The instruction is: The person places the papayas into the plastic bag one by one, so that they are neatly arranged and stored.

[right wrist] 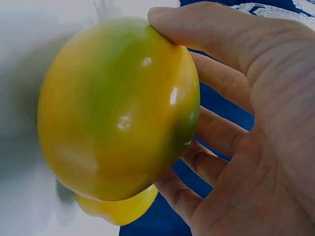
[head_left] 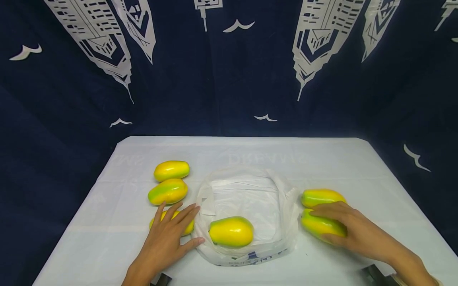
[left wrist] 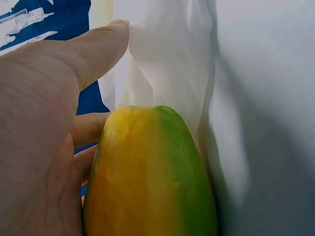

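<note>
My right hand [head_left: 348, 230] holds a yellow-green papaya [head_left: 316, 224] on the right of the table, thumb on the near side and fingers over its top. Filling much of the right wrist view, that same papaya [right wrist: 118, 113] has a second papaya [right wrist: 120, 209] partly hidden behind it. On the left, my left hand [head_left: 166, 242] spreads its fingers over another papaya [head_left: 189, 228], fingertips and thumb right at the rim of a white plastic bag [head_left: 290, 228]. The bag lies with its mouth spread wide, and one papaya [head_left: 232, 232] rests inside near its front.
Two more papayas, an upper one [head_left: 171, 171] and a lower one [head_left: 168, 192], lie beyond my left hand. Another papaya [head_left: 322, 196] lies just behind the held one. White cloth covers the table [head_left: 143, 153]; a dark blue printed curtain [head_left: 214, 79] hangs behind it.
</note>
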Demonstrator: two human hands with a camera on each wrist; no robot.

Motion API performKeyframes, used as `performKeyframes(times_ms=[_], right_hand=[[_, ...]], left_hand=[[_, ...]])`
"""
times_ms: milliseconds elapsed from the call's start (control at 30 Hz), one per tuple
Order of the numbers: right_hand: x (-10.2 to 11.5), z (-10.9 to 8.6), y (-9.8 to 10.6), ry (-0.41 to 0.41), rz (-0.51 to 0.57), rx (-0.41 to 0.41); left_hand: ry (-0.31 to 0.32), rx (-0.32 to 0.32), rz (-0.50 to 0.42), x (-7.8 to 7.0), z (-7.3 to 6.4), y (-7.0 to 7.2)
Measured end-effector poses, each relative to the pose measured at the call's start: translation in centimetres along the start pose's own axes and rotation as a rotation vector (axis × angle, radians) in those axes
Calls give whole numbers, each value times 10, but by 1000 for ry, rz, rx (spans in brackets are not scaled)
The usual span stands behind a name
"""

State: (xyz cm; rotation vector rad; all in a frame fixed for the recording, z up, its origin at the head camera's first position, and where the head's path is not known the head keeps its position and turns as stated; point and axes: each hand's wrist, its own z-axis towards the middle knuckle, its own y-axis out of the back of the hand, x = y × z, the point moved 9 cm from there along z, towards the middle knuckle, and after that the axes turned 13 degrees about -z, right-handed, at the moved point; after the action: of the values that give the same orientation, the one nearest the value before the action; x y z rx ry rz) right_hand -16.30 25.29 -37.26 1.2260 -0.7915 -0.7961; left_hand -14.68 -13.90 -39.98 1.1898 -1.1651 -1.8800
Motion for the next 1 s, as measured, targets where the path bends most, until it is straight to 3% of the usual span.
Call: performKeyframes(times_ms=[333,667,1000], right_hand=[[-5,4,13,-43,-23,27],[5,12,27,22,1,-43],[14,27,45,22,-13,-71]], left_hand=[[7,7,-4,1,1,1],[-4,-7,-3,1,0,2],[2,0,-1,2,-1,1]])
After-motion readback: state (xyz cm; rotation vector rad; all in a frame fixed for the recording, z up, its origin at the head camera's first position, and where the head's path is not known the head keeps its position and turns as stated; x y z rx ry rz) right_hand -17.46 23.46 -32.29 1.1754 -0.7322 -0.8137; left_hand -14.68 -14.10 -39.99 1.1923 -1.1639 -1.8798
